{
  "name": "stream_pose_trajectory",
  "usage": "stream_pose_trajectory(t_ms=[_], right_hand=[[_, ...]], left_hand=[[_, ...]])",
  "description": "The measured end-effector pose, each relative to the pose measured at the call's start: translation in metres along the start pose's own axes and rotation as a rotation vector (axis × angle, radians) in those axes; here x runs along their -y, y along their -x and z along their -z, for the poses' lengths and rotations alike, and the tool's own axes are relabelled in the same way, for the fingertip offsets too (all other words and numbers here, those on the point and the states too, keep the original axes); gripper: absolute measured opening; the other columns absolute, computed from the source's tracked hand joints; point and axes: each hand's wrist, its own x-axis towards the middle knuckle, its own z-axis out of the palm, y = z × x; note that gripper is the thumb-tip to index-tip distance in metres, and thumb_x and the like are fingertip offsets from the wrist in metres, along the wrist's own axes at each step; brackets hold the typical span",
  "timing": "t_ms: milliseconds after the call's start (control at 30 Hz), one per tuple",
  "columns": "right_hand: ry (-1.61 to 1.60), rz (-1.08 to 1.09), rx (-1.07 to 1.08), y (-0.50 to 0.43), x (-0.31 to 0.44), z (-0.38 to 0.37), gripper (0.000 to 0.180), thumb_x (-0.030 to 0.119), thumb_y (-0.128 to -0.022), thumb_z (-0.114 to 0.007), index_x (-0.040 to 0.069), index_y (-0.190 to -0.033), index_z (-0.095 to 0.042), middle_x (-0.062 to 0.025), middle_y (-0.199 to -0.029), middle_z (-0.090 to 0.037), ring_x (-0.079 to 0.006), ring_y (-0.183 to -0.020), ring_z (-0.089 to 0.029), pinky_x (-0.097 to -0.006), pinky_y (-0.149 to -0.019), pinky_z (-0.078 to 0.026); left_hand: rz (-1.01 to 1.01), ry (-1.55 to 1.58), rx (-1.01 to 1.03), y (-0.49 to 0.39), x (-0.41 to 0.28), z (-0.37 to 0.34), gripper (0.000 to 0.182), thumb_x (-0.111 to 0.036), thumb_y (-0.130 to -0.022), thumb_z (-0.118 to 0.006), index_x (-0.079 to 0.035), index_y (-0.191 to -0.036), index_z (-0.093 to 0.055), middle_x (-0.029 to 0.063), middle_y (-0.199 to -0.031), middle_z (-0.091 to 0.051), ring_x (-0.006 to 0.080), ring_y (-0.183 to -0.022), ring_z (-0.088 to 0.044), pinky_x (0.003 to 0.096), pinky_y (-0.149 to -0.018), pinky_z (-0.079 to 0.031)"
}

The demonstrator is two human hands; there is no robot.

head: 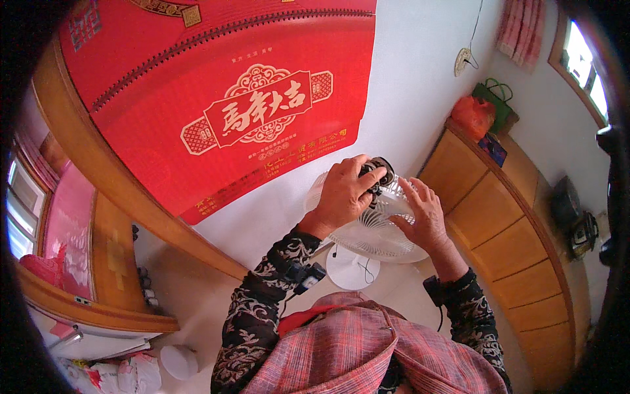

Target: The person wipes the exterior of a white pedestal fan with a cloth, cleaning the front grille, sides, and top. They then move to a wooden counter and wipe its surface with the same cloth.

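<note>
My left hand (344,189) is closed around a small dark bundled object (383,165) with pale markings. The fingers cover part of it, so its exact kind cannot be told. To its right, my right hand (424,214) is raised with fingers apart and nothing in it. Both hands are above the round grille of a white pedestal fan (362,239), which is tilted to face up. The fan's round base (342,271) and a loop of dark cord show on the floor below. Small black devices are strapped to both forearms.
A large red wall calendar (162,118) bearing writing hangs ahead, beside a wooden door frame (147,207). Along the right runs a wooden cabinet (492,221) with a red plastic bag (472,117) and a green bag (497,101) on top. A white bin (179,362) stands lower left.
</note>
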Motion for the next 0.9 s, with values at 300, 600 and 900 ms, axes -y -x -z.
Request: stream_pose_trajectory(t_ms=[300,600,900], right_hand=[[0.019,0.000,-0.009,0.001,-0.001,-0.003,0.085,0.032,-0.075,-0.083,0.023,-0.149,-0.042,-0.0180,-0.142,-0.046,-0.0373,-0.126,-0.047,-0.0504,-0.105,-0.039],[-0.008,0.022,-0.059,0.008,-0.014,-0.001,0.085,0.029,-0.071,-0.086,0.021,-0.146,-0.047,-0.0180,-0.140,-0.050,-0.0363,-0.128,-0.048,-0.0524,-0.107,-0.038],[-0.039,-0.008,-0.082,0.014,-0.014,-0.003,0.086,0.025,-0.066,-0.089,0.020,-0.143,-0.050,-0.0174,-0.139,-0.052,-0.0362,-0.128,-0.049,-0.0537,-0.107,-0.039]], left_hand=[[0.071,-0.053,-0.218,0.048,0.046,-0.002,0.054,0.000,-0.067,-0.063,-0.011,-0.120,-0.065,0.0177,-0.117,-0.058,0.0370,-0.102,-0.059,0.0454,-0.088,-0.050],[0.558,0.015,-0.354,0.165,0.107,-0.052,0.062,0.004,-0.070,-0.057,-0.005,-0.131,-0.056,0.0196,-0.118,-0.056,0.0384,-0.109,-0.056,0.0426,-0.096,-0.048],[1.098,0.500,-0.239,0.253,0.122,-0.115,0.053,0.000,-0.075,-0.061,-0.002,-0.128,-0.054,0.0165,-0.113,-0.065,0.0300,-0.103,-0.066,0.0385,-0.089,-0.054]])
